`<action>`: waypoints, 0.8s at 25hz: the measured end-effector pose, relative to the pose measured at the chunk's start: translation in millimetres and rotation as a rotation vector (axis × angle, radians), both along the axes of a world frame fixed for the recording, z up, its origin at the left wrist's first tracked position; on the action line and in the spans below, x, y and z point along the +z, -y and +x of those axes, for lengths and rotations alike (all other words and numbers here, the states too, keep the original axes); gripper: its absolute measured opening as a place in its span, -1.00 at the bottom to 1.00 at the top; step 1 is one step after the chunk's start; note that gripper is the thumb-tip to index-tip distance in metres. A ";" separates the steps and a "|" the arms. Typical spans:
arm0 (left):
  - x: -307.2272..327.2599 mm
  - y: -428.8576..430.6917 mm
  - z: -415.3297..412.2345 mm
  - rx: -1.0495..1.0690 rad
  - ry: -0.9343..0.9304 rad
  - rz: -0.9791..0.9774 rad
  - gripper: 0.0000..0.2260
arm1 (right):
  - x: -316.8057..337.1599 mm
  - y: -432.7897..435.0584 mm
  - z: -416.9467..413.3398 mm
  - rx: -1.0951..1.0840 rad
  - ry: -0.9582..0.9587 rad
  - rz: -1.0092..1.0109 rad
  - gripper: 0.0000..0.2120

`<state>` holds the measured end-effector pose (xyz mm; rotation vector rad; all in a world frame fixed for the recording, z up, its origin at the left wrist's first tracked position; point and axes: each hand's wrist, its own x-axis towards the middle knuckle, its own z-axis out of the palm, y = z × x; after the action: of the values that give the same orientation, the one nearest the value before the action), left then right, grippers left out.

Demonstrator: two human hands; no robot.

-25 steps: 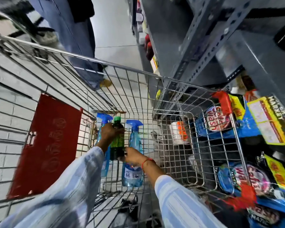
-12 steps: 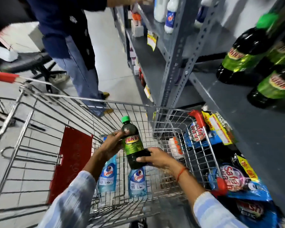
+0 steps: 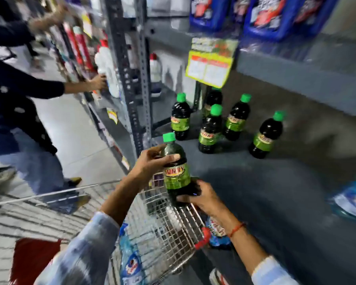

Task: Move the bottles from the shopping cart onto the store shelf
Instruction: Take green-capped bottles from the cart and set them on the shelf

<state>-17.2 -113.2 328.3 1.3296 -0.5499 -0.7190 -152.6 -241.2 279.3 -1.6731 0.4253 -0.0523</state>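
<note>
A dark bottle point(image 3: 176, 173) with a green cap and green label is held in both hands, above the cart's right rim and at the edge of the grey shelf point(image 3: 265, 182). My left hand point(image 3: 152, 163) grips its upper body, my right hand point(image 3: 201, 197) cups its base. Several matching bottles point(image 3: 211, 130) stand upright farther back on that shelf. The wire shopping cart point(image 3: 164, 229) sits below my arms; blue spray bottles point(image 3: 130, 264) remain inside it.
Another person point(image 3: 19, 103) stands at the left, reaching to the shelves with one hand. A perforated grey upright post point(image 3: 130, 79) divides the shelving. A yellow price tag point(image 3: 210, 62) hangs from the shelf above. Blue packets point(image 3: 351, 200) lie at the shelf's right.
Both hands have lifted the green-capped bottle out of the cart and carried it up and right to the shelf edge. My view has swung up toward the shelf.
</note>
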 end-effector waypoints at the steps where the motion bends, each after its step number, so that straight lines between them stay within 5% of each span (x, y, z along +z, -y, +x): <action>1: 9.9 21.2 -6.0 -0.020 0.056 0.006 -0.76 | 3.6 16.1 -9.9 -0.085 0.020 -0.014 -0.65; 7: 29.1 145.5 -18.3 -0.175 0.404 0.091 -0.51 | 10.8 105.6 -27.2 -0.416 0.094 -0.156 -0.53; 20: 20.5 209.0 -16.1 -0.310 0.436 0.208 -0.47 | -17.4 158.5 -1.1 -0.580 0.124 -0.205 -0.43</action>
<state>-33.2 -322.2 348.8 1.6279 -1.0709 -0.7541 -153.6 -399.8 261.9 -1.6845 0.8193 -0.6421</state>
